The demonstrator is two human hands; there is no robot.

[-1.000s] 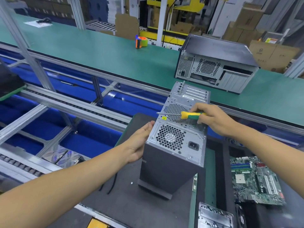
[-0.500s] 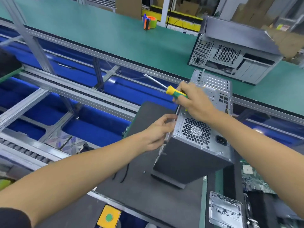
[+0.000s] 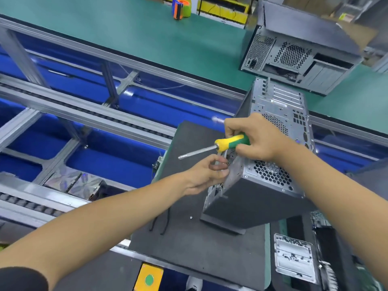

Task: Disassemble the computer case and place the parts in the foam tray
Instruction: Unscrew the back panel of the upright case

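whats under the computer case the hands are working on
The computer case stands on a dark foam mat, with a small screw and two black ties lying beside it. What lies directly beneath its base is covered.

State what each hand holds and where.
Right hand: screwdriver, by its yellow-green handle. Left hand: fingers pinch the computer case at its rear left edge.

yellow-and-green screwdriver handle [image 3: 233,141], grey computer case [image 3: 252,198] with honeycomb vent, green belt [image 3: 126,34], blue trays [image 3: 109,158]
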